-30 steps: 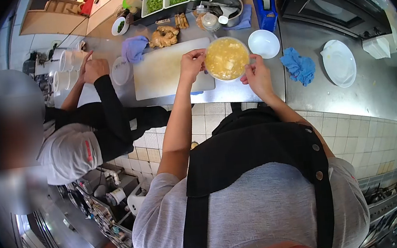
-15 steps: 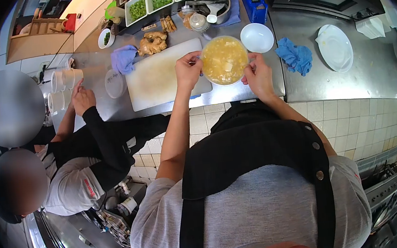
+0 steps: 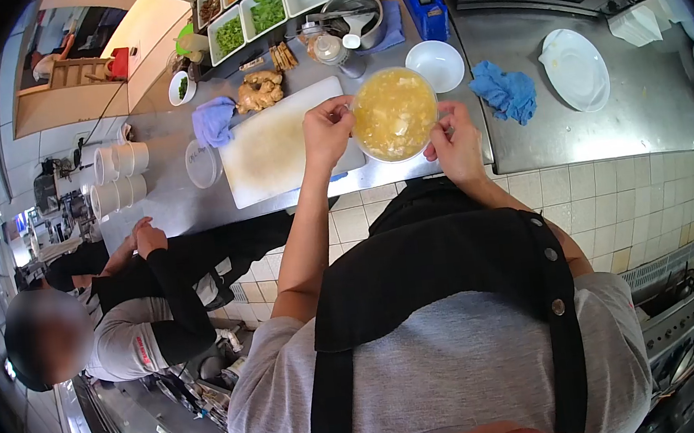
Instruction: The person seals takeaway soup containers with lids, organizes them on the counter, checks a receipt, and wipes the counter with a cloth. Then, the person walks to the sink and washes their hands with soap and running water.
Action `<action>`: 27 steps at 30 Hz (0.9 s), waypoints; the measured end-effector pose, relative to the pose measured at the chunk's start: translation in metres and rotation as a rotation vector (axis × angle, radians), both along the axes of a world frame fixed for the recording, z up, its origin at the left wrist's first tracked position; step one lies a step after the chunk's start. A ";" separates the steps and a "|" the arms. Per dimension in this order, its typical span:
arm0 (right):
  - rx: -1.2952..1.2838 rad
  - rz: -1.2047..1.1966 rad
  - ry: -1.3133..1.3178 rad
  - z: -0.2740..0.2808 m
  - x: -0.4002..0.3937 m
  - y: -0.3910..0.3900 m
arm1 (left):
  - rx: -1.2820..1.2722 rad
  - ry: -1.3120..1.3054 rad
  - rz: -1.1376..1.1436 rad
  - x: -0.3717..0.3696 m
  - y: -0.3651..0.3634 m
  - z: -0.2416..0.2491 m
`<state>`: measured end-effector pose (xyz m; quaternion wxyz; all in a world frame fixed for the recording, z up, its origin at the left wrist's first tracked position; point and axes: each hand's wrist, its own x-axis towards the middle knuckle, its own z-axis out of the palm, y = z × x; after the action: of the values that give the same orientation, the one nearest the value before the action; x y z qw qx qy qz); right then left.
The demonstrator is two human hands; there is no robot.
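Note:
A round clear tub of yellow soup (image 3: 394,114) with pale chunks is held up between my two hands, above the counter's front edge and the right end of a white cutting board (image 3: 261,162). My left hand (image 3: 328,136) pinches its left rim with thumb and fingers. Gripping the opposite rim is my right hand (image 3: 454,144), its fingers bent. Just behind the tub stands a white bowl (image 3: 435,67). A clear round lid (image 3: 203,163) with handwriting lies left of the board.
Ginger (image 3: 259,91) and a purple cloth (image 3: 214,122) lie behind the board. A blue cloth (image 3: 503,92) and a white oval plate (image 3: 575,71) are to the right. Stacked white tubs (image 3: 118,194) stand at left, near a co-worker's clasped hands (image 3: 146,237). A tape dispenser (image 3: 422,1) is behind.
The soup tub has come slightly nearer to me, still in both hands. The co-worker's hands have drawn back from the stacked tubs. A second head at left is gone from view.

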<state>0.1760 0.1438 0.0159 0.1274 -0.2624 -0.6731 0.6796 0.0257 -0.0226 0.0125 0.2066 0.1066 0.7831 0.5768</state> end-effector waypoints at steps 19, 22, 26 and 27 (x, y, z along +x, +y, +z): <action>-0.054 -0.009 0.011 0.006 0.004 0.004 | -0.083 -0.012 -0.090 -0.009 0.005 0.015; -0.068 -0.016 0.022 0.006 0.003 0.004 | -0.123 0.010 -0.113 -0.015 0.005 0.014; -0.159 -0.053 -0.003 0.009 -0.002 0.005 | -0.169 0.032 -0.130 -0.021 0.019 0.027; -0.178 -0.061 -0.005 0.011 -0.003 0.005 | -0.172 0.035 -0.126 -0.022 0.023 0.030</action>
<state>0.1729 0.1492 0.0267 0.1227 -0.2945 -0.6021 0.7319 0.0036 0.0003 0.0424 0.2373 0.1474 0.8250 0.4912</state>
